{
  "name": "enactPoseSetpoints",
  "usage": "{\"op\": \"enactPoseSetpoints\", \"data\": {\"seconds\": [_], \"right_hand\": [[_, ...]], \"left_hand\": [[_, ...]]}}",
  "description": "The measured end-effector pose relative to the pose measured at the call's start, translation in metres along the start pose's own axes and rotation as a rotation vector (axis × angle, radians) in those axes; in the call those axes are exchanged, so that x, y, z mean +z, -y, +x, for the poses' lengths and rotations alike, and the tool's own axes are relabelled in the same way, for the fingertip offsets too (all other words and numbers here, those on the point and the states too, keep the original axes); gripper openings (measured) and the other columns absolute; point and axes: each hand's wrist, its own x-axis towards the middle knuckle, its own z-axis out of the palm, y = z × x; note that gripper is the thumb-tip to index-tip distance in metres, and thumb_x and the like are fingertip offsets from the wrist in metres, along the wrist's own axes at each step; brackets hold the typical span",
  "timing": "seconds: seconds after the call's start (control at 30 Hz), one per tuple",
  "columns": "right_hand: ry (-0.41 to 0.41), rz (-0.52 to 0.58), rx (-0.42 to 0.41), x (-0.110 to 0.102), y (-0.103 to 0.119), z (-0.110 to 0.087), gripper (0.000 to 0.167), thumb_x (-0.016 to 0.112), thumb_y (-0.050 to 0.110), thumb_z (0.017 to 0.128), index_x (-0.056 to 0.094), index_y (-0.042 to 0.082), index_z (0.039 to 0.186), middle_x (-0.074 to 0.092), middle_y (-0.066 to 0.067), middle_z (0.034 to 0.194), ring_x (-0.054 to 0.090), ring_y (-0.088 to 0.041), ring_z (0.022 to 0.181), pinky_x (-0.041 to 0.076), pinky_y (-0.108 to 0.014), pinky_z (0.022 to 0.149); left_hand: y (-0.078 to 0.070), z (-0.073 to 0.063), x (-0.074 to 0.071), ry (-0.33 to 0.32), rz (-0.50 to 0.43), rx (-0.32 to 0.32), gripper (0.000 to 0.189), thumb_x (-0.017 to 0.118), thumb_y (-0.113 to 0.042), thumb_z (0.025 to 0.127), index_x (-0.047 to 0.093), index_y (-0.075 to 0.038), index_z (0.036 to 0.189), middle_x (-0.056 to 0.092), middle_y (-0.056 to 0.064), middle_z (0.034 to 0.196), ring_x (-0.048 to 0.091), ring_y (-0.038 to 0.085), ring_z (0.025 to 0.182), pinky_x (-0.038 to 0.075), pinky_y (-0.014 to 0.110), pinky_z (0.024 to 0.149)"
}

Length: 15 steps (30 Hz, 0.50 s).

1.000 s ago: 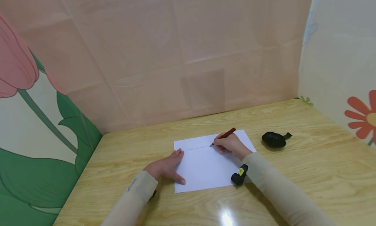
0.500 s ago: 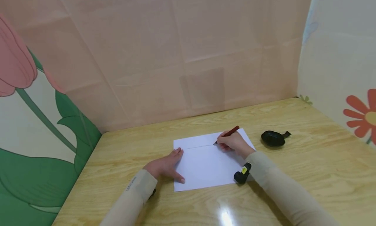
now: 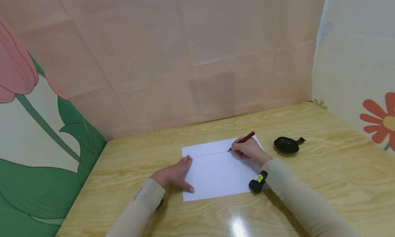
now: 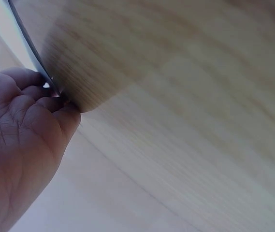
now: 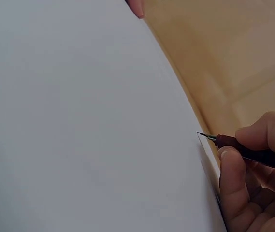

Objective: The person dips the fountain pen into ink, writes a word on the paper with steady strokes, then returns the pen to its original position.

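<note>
A sheet of white paper [image 3: 216,180] lies on the wooden table, with a thin dark line [image 3: 213,154] across its upper part. My right hand [image 3: 250,151] pinches a dark red fountain pen [image 3: 248,137] between thumb and fingers. The pen slants up to the right, its tip at the right end of the line; the metal nib [image 5: 207,136] shows in the right wrist view. My left hand [image 3: 174,174] rests with thumb and fingers spread on the paper's left edge. In the left wrist view, the palm of that hand [image 4: 23,130] shows beside the sheet's edge.
A glossy black oval object [image 3: 287,145] with a short tab sits on the table [image 3: 333,175] right of the paper. A black wrist camera [image 3: 257,183] hangs at the right cuff over the sheet. A pinkish cloth [image 3: 148,59] stands behind the table, with flower-patterned walls at both sides.
My right hand and the pen have moved steadily to the right, and the drawn line has grown longer that way. My left hand has stayed in place on the paper.
</note>
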Motion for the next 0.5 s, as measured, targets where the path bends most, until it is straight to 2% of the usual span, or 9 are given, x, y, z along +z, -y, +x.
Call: {"op": "enactPoseSetpoints", "data": {"seconds": [0.3, 0.5], "right_hand": [[-0.014, -0.041, 0.049, -0.008, 0.001, -0.003, 0.024, 0.065, 0.018, 0.082, 0.059, 0.004, 0.101, 0.060, -0.003, 0.073, 0.056, -0.012, 0.063, 0.049, -0.024, 0.057], [-0.021, -0.033, 0.045, -0.014, -0.002, -0.003, 0.024, 0.065, 0.017, 0.082, 0.059, 0.003, 0.100, 0.061, -0.003, 0.073, 0.056, -0.012, 0.062, 0.050, -0.025, 0.057]], "left_hand": [[-0.001, -0.001, 0.000, -0.002, -0.001, -0.012, 0.112, 0.078, -0.044, 0.069, 0.009, -0.010, 0.150, -0.001, 0.005, 0.157, -0.002, 0.021, 0.143, 0.010, 0.040, 0.115], [-0.001, -0.001, 0.001, -0.002, 0.009, -0.008, 0.112, 0.078, -0.045, 0.069, 0.008, -0.010, 0.150, -0.002, 0.005, 0.157, -0.002, 0.020, 0.143, 0.010, 0.039, 0.115]]}}
